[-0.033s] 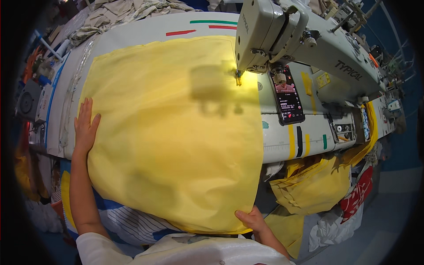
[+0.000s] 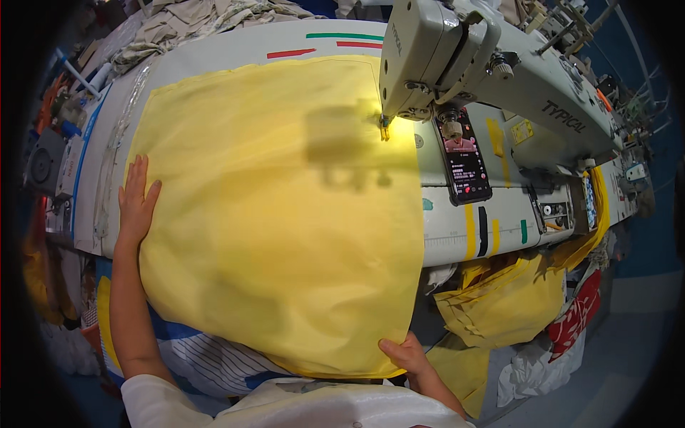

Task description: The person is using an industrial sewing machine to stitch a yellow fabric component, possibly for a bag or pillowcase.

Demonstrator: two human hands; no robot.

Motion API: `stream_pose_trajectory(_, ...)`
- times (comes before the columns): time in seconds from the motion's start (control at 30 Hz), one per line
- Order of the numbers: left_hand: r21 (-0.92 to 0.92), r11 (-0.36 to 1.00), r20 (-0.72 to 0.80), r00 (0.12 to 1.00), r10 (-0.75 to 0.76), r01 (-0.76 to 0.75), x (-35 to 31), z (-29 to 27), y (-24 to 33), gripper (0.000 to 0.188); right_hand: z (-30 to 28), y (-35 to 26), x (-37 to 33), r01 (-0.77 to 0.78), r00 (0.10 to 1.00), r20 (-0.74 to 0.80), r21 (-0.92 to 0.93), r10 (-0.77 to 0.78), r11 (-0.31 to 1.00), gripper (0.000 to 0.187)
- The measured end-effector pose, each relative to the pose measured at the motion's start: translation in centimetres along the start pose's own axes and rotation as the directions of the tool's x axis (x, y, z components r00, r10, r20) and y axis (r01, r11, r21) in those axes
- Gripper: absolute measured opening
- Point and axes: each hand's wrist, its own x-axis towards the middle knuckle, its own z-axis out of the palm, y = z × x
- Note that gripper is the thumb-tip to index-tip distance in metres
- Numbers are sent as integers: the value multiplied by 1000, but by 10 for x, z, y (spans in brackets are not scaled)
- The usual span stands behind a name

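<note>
A large piece of yellow fabric (image 2: 285, 235) lies spread over the sewing table, its near edge hanging toward my lap. Its right edge runs beneath the lit presser foot (image 2: 385, 130) of the sewing machine (image 2: 492, 64). My left hand (image 2: 138, 200) rests flat at the fabric's left edge, fingers stretched out and thumb on the cloth. At the near right corner, my right hand (image 2: 407, 354) pinches the fabric, thumb on top and the other fingers partly hidden underneath.
A phone with a lit screen (image 2: 465, 160) lies under the machine's arm. Below the table's right front edge hang stacked yellow fabric pieces (image 2: 506, 296), near a red patterned cloth (image 2: 576, 314). Beige cloth (image 2: 193, 36) is heaped at the far left. Coloured tape strips (image 2: 484, 230) mark the tabletop.
</note>
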Motion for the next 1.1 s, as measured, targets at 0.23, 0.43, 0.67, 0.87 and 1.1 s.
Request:
stream_pose_trajectory(0.23, 20, 1000, -16, 1000, -1, 1, 73, 14, -1, 57, 9, -31, 37, 103, 994, 28, 28, -104, 994, 25)
stream_pose_trajectory(0.43, -31, 999, -65, 997, 30, -32, 124, 20, 1, 57, 12, -46, 60, 116, 986, 103, 163, -134, 980, 32)
stream_pose_trajectory(0.67, -468, 878, -143, 989, 41, -104, 102, 24, -31, 48, 13, -23, 50, -136, 939, 344, 323, 18, 937, 60)
stream_pose_trajectory(0.87, -39, 995, 41, 995, -90, 92, -22, -7, -8, 51, 23, -51, 16, 50, 949, 305, 99, -78, 994, 51)
stream_pose_trajectory(1.1, -5, 999, 6, 999, -48, 48, -22, -4, -7, 53, 14, -25, 3, 120, 989, 88, -3, -119, 993, 30)
